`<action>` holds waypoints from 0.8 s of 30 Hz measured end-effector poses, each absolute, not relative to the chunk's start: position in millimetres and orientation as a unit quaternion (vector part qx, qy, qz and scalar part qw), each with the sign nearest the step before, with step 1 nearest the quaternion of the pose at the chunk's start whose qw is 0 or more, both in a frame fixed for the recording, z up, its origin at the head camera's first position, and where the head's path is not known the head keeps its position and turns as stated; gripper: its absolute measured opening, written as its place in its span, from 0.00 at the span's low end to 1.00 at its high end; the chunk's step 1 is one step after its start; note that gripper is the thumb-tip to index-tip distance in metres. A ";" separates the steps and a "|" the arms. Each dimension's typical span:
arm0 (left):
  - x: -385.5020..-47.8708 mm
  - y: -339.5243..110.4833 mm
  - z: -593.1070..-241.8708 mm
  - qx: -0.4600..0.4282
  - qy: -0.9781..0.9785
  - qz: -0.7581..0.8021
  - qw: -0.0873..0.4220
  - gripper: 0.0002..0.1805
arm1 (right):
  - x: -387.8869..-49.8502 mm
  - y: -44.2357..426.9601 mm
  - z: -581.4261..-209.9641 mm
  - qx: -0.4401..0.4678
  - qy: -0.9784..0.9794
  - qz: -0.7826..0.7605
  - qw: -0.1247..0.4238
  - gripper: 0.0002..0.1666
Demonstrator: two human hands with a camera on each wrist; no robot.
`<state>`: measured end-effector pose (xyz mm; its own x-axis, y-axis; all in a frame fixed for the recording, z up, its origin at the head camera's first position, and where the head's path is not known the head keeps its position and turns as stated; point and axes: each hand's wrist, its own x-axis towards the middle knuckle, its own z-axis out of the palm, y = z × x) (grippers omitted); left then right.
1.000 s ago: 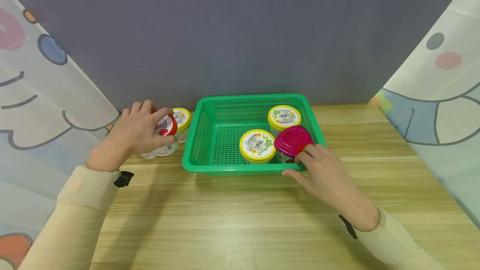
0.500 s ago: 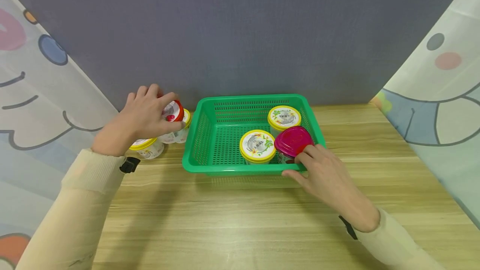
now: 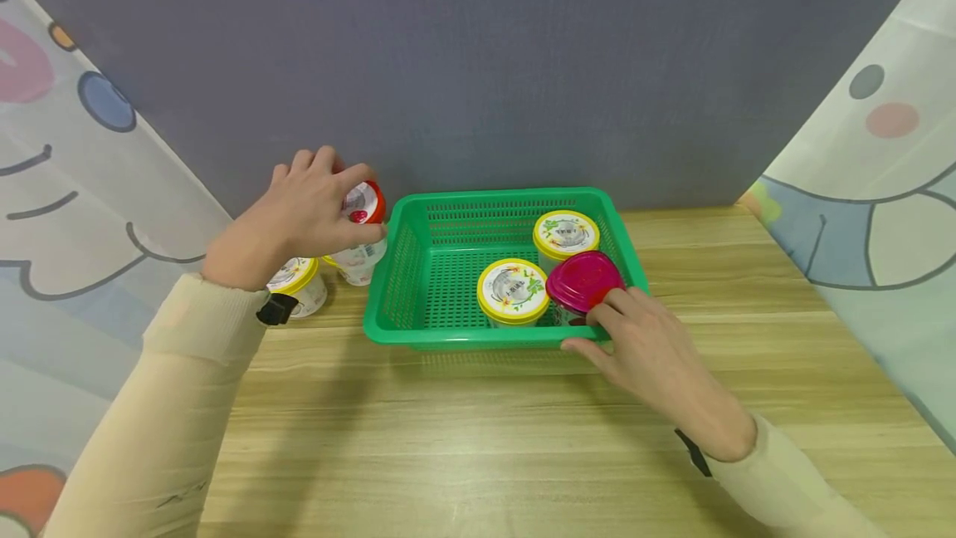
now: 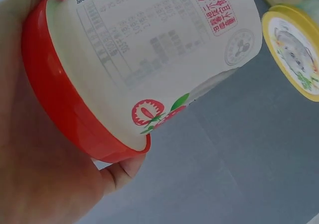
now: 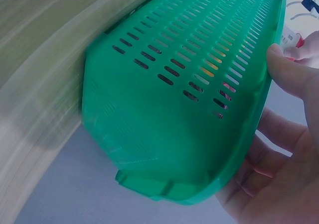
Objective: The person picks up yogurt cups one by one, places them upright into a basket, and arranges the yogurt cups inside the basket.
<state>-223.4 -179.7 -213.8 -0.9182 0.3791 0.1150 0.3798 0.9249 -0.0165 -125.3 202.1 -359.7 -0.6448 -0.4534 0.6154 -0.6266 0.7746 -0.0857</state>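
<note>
1. The fingers of my left hand [image 3: 306, 210], left of the frame's middle, are curled round the lid of the red-lidded tub [image 4: 164, 59], which is tilted just beside the basket's left end.
2. The fingers of my right hand [image 3: 646, 351], lower right of centre, pinch the near rim of the green basket [image 3: 463, 337].
3. In the basket's right half sit a front yellow-lidded tub [image 3: 513, 293], a rear yellow-lidded tub [image 3: 566, 235] and a magenta-lidded tub [image 3: 586, 281].
4. Since I have the red-lidded tub by its lid, a loose fit could let the lid pop off and the body drop.
5. Carried too low, the tub might clip the basket's left rim; a stray tug from my right hand could make the basket skid.
6. My left wrist covers part of an outer yellow-lidded tub [image 3: 295, 274] on the surface [image 3: 448, 455]. A yellow sliver [image 3: 329, 260] behind my thumb suggests another, mostly hidden.
7. I can't tell whether the red-lidded tub's base clears the surface, nor what the red patch [image 3: 608, 295] by my right fingers belongs to.
</note>
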 end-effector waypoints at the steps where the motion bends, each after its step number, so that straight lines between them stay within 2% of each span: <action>1: -224.1 -177.8 -213.0 -0.194 -0.979 -0.005 0.055 0.29 | -125.4 201.9 -359.8 0.302 -0.895 0.146 0.294 0.44; 9: -231.1 -161.1 -210.2 -0.205 -0.977 -0.017 0.050 0.28 | -126.2 202.4 -360.2 0.304 -0.893 0.147 0.297 0.43; 18: -240.0 -137.0 -206.0 -0.224 -0.974 -0.016 0.040 0.31 | -125.4 203.0 -361.0 0.300 -0.899 0.139 0.286 0.26; 24: -244.7 -120.0 -205.2 -0.229 -0.973 -0.014 0.032 0.31 | -125.5 202.0 -361.4 0.299 -0.897 0.142 0.292 0.43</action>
